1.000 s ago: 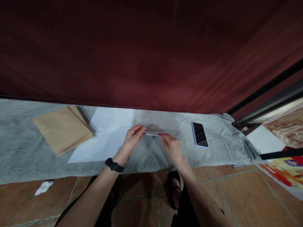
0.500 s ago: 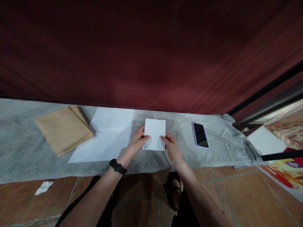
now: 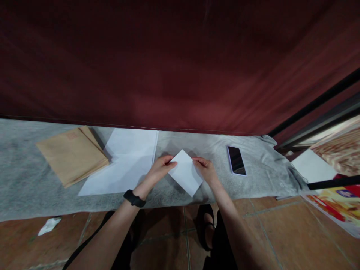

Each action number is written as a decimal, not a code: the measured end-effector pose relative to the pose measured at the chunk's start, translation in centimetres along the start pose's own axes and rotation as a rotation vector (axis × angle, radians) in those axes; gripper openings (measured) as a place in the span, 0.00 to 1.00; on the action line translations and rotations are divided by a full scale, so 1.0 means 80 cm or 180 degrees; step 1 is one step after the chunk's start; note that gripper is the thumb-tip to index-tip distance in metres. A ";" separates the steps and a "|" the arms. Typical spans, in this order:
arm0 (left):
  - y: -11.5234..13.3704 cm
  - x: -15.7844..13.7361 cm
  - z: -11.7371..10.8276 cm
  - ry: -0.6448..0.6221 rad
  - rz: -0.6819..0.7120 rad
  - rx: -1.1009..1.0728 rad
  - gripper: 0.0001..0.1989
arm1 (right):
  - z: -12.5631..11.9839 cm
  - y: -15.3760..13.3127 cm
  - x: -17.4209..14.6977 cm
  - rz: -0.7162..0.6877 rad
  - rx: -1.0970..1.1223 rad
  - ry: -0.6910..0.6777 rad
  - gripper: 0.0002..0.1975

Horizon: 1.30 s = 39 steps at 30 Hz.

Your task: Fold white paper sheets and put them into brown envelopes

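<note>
A small white piece of folded paper (image 3: pixel 186 174) is held between my two hands above the grey cloth, turned so one corner points away from me. My left hand (image 3: pixel 161 168) pinches its left corner, thumb on top. At the upper right edge, my right hand (image 3: pixel 206 169) grips the paper between thumb and fingers. To the left of my left hand lie larger white sheets (image 3: pixel 132 150). Brown envelopes (image 3: pixel 71 153) are stacked partly over those sheets.
A phone (image 3: pixel 236 160) in a light purple case lies on the grey cloth (image 3: pixel 261 176) to the right. Dark red fabric (image 3: pixel 180 75) hangs behind. On the tiled floor are a crumpled white scrap (image 3: pixel 49 226) and, at the right, a colourful printed package (image 3: pixel 341 204).
The folded paper has rotated from square-on to a diamond position and come slightly nearer to me. Both hands have shifted their grip to its upper edges.
</note>
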<state>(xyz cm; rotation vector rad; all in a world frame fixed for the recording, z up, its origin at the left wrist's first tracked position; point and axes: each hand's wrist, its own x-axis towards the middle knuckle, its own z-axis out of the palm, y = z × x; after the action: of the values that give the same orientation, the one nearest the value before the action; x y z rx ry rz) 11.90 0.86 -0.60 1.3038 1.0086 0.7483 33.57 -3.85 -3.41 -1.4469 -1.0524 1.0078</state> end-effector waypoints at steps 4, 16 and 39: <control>-0.007 -0.006 0.002 0.0117 -0.0234 0.0317 0.12 | 0.000 -0.002 0.001 -0.0041 0.0136 0.0362 0.16; -0.026 -0.011 0.004 0.0732 -0.0726 0.0600 0.04 | 0.005 0.022 -0.011 -0.0132 -0.0902 0.0511 0.23; -0.070 -0.039 0.081 0.0256 0.1352 0.4253 0.31 | 0.039 0.011 -0.041 -0.1194 -0.2468 0.0071 0.24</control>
<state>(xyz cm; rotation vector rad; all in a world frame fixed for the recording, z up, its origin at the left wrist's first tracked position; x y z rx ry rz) 15.98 -5.46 -5.73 2.7074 1.3648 0.3683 29.81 -6.28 -4.45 -1.7493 -1.7314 0.3044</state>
